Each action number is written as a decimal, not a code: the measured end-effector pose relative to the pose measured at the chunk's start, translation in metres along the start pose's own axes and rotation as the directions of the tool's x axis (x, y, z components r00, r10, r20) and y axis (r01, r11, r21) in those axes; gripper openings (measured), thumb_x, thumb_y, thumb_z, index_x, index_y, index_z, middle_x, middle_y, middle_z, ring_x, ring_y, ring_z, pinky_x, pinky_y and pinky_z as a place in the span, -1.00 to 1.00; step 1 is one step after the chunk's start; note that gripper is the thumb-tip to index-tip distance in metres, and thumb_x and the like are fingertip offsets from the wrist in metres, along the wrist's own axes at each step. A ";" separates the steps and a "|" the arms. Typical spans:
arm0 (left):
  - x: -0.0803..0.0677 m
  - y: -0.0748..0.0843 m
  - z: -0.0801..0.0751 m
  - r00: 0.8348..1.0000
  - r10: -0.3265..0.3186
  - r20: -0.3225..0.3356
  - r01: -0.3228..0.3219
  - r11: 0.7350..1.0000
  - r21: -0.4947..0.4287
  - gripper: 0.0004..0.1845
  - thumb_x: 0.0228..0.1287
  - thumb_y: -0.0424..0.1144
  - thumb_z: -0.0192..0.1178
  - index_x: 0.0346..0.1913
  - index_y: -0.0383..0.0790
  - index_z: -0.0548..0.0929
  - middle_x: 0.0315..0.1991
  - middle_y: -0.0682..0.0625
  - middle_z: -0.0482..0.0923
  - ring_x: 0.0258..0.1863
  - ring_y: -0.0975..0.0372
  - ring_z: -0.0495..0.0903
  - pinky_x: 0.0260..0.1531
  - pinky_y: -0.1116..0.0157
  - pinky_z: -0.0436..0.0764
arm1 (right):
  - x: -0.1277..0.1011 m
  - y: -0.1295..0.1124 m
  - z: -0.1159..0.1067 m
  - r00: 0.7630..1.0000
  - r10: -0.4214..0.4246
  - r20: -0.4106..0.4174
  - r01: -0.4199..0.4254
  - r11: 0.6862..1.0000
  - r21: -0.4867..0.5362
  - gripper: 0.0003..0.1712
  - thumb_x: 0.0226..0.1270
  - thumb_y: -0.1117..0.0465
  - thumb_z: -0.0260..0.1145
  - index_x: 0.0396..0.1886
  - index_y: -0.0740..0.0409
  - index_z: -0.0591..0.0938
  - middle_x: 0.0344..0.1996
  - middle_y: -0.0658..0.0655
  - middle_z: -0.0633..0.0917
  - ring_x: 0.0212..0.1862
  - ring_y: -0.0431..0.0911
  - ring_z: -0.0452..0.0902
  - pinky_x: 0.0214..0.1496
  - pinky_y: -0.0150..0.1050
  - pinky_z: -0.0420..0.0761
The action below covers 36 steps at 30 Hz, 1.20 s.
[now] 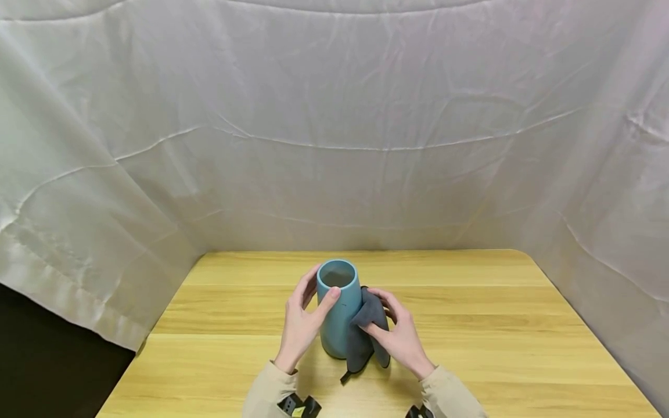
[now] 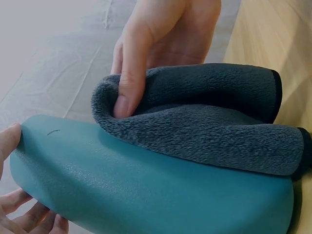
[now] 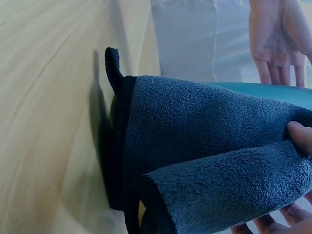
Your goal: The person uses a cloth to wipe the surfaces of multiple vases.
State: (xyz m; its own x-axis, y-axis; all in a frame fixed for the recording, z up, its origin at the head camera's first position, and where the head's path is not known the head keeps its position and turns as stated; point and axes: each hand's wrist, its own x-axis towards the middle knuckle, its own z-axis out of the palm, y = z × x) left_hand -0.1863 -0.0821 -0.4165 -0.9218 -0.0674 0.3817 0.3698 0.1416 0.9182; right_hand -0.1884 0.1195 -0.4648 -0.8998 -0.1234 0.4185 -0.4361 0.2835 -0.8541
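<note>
A tall blue vase (image 1: 334,328) stands upright on the wooden table, its round mouth facing up. My left hand (image 1: 305,322) grips it near the rim, thumb on the near side and fingers round the far left side. In my right hand (image 1: 399,337) is a folded dark grey cloth (image 1: 360,342), pinched between thumb and fingers and lying against the vase's right side. The left wrist view shows the cloth's fluffy pile (image 2: 204,141) on the vase wall, and a small dark mark near the rim. A black loop (image 3: 113,68) hangs from the cloth's edge.
The light wooden table (image 1: 470,325) spreads out on both sides of the vase. Pale grey fabric (image 1: 366,174) hangs behind it and along both sides. A dark area (image 1: 47,360) shows at the lower left, past the table's edge.
</note>
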 end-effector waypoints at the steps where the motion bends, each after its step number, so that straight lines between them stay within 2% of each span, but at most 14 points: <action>1: 0.000 0.000 0.000 1.000 0.000 0.000 0.000 1.000 0.000 -0.41 0.28 -0.21 0.38 0.37 0.04 0.49 0.30 -0.03 0.57 0.37 0.09 0.51 0.43 0.02 0.41 | 0.000 0.000 0.000 1.000 0.000 0.002 0.000 1.000 -0.001 -0.33 0.18 0.27 0.52 0.31 -0.04 0.53 0.24 0.12 0.64 0.16 -0.06 0.58 0.20 -0.12 0.60; 8: 0.000 0.000 -0.001 1.000 0.010 0.003 -0.010 1.000 0.011 -0.41 0.29 -0.21 0.37 0.37 -0.01 0.49 0.28 -0.06 0.58 0.34 0.07 0.53 0.42 0.01 0.43 | -0.002 0.001 0.000 1.000 0.006 0.007 -0.006 1.000 -0.001 -0.34 0.19 0.27 0.51 0.30 -0.03 0.54 0.23 0.11 0.64 0.15 -0.06 0.58 0.18 -0.12 0.59; 13: 0.002 0.002 0.000 1.000 0.018 -0.004 -0.018 1.000 0.008 -0.50 0.36 -0.22 0.31 0.34 -0.08 0.52 0.26 -0.10 0.59 0.30 0.05 0.57 0.40 0.05 0.46 | 0.002 -0.004 0.000 1.000 0.004 -0.004 -0.004 1.000 0.007 -0.34 0.19 0.26 0.51 0.30 -0.07 0.54 0.24 0.09 0.64 0.15 -0.06 0.58 0.19 -0.11 0.57; 18: 0.003 0.003 0.001 1.000 0.008 -0.017 -0.008 1.000 0.002 -0.56 0.39 -0.21 0.28 0.30 -0.10 0.55 0.22 -0.10 0.62 0.26 0.08 0.61 0.37 0.11 0.49 | 0.007 -0.014 -0.002 0.999 -0.039 -0.008 0.040 0.999 0.018 -0.34 0.19 0.29 0.50 0.31 -0.04 0.53 0.24 0.11 0.64 0.15 -0.13 0.58 0.20 -0.14 0.59; 24: 0.004 0.001 0.000 1.000 0.012 -0.018 -0.012 1.000 -0.001 -0.56 0.38 -0.22 0.28 0.29 -0.10 0.56 0.22 -0.09 0.62 0.25 0.08 0.61 0.36 0.09 0.50 | 0.012 -0.023 -0.004 0.996 -0.089 -0.018 0.090 0.996 0.015 -0.33 0.18 0.33 0.50 0.30 0.02 0.54 0.24 0.15 0.64 0.15 -0.15 0.57 0.18 -0.19 0.60; 36: 0.004 0.001 0.000 1.000 0.021 -0.016 -0.021 1.000 -0.003 -0.55 0.39 -0.24 0.28 0.30 -0.10 0.55 0.23 -0.10 0.62 0.26 0.08 0.60 0.36 0.13 0.51 | 0.005 -0.004 -0.001 1.000 -0.027 0.010 0.027 0.999 -0.028 -0.32 0.17 0.26 0.53 0.31 -0.02 0.53 0.22 0.12 0.65 0.15 -0.03 0.60 0.19 -0.07 0.61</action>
State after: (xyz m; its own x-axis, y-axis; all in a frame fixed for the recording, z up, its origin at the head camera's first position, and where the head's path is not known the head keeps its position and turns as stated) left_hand -0.1895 -0.0824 -0.4137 -0.9118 -0.0805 0.4026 0.3895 0.1404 0.9103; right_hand -0.1915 0.1188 -0.4586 -0.8878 -0.1408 0.4383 -0.4600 0.3065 -0.8333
